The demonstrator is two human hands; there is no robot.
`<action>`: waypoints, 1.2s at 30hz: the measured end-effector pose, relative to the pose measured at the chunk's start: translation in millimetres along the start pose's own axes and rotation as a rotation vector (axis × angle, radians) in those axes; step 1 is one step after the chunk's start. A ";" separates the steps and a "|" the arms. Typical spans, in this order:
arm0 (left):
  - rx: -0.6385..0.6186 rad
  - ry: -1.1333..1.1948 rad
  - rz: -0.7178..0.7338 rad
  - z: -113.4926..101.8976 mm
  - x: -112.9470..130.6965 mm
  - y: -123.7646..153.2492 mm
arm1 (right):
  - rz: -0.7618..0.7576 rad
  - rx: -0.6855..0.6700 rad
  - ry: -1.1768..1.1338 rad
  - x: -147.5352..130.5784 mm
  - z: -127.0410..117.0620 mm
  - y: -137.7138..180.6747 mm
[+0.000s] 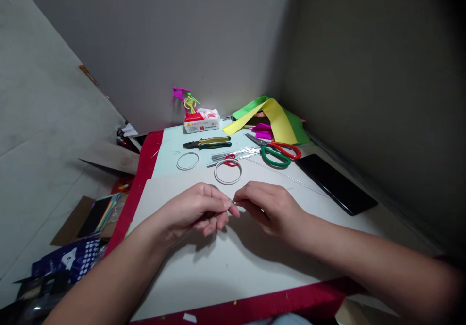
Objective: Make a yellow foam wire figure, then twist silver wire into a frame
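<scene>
My left hand (pixel 192 211) and my right hand (pixel 267 208) meet above a white board (pixel 255 271), their fingertips pinching a thin silver wire (pixel 230 204) between them. Just behind my left hand, a wire ring is mostly hidden. Two white-wrapped wire rings (pixel 188 160) lie farther back, the other ring (pixel 228 171) nearest my hands. Beyond them are a bundle of straight silver wires (pixel 235 154), small red-handled scissors (pixel 230 160), black-and-green pliers (pixel 207 143), and large scissors with red and green handles (pixel 275 151).
Green, yellow and magenta paper strips (pixel 265 119) sit at the back corner beside a white-and-red packet (pixel 201 121) topped by small wire figures (pixel 184 99). A black phone (pixel 335 184) lies to the right. Red fabric (pixel 143 170) edges the table; walls rise behind and right, and packaging (pixel 69 262) lies below left.
</scene>
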State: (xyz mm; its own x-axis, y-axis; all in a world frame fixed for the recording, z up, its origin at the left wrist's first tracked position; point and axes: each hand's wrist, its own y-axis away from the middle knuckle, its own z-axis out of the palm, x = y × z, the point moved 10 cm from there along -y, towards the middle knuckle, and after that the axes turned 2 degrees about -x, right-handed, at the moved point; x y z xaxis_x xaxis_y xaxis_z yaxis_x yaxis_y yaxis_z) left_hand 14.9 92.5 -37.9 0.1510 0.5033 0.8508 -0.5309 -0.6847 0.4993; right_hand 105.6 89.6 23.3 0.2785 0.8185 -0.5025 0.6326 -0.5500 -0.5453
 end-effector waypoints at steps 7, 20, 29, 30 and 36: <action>0.019 0.042 0.001 -1.1 -0.3 -2.1 | -0.007 0.021 0.049 -1.1 -1.1 -0.9; 0.033 0.047 0.062 -3.6 6.3 1.3 | -0.159 0.101 0.210 -16.2 -8.3 1.1; 0.068 -0.018 0.087 -8.3 6.9 2.8 | -0.403 0.145 0.534 -50.3 -14.4 2.1; 0.075 -0.032 0.089 -8.6 7.3 3.2 | -0.397 0.118 0.549 -50.5 -12.1 1.5; 0.116 -0.146 0.064 -8.3 9.6 4.4 | -0.265 -0.041 0.502 -37.8 -0.8 -1.7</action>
State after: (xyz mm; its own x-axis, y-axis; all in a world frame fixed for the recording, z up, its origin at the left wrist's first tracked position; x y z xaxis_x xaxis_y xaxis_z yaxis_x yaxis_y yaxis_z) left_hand 7.1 98.7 -28.9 0.2436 0.3812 0.8918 -0.4451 -0.7730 0.4520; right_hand 94.5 59.8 43.7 0.4096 0.9116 0.0342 0.7525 -0.3164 -0.5776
